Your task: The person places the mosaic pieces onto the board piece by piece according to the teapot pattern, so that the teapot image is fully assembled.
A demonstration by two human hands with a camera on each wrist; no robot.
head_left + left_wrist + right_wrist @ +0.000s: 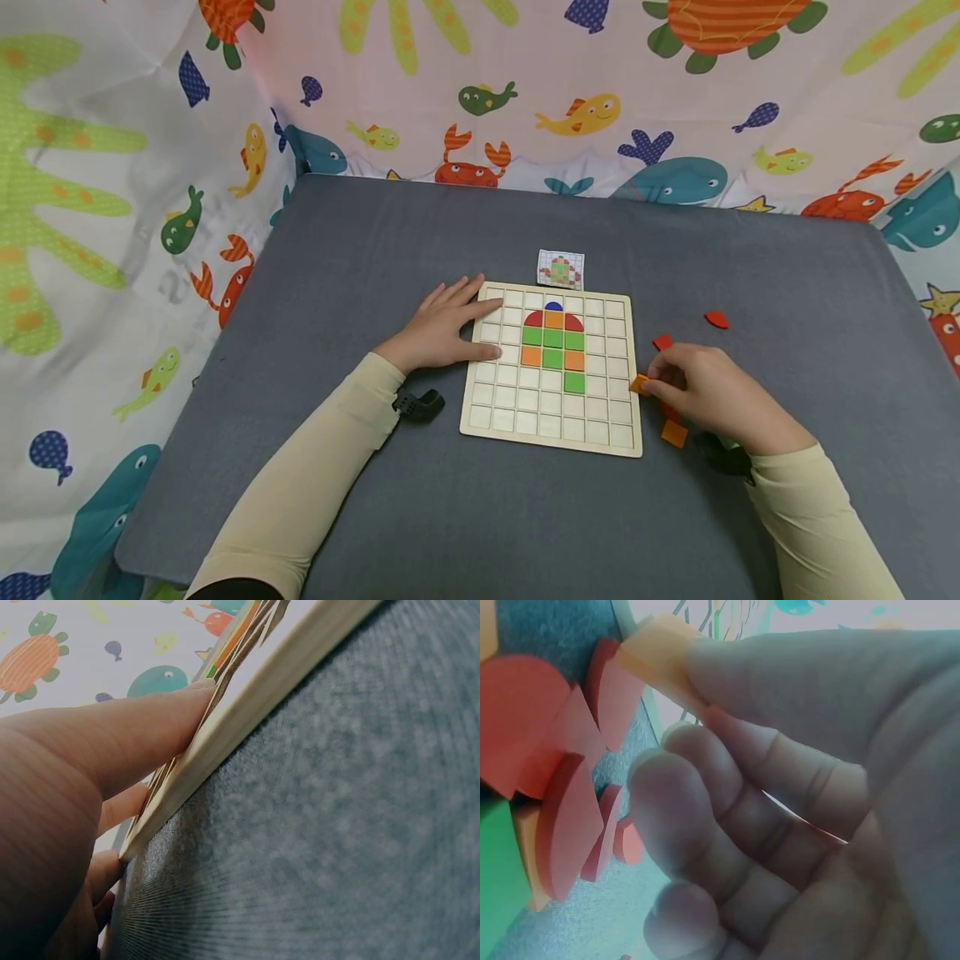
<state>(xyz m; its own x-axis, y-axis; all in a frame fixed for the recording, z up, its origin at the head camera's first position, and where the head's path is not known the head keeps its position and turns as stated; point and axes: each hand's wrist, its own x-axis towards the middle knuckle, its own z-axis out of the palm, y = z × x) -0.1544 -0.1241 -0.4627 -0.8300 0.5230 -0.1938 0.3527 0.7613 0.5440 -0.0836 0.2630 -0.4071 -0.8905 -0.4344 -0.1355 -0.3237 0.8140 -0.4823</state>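
A wooden grid board lies on the table, with colored tiles filling some cells: a blue half-round at the top, red curved pieces, and green and orange squares. My left hand rests on the board's left edge, fingers spread and thumb on the rim. Just beyond the board's right edge, my right hand pinches an orange square tile between thumb and index finger. The other fingers of that hand are curled in. Below it lie loose red pieces, partly hidden in the head view.
A small printed card with a grid picture touches the board's far edge. One red piece lies apart at the right. Another orange square and a green piece sit by the right wrist. A patterned curtain borders the grey table.
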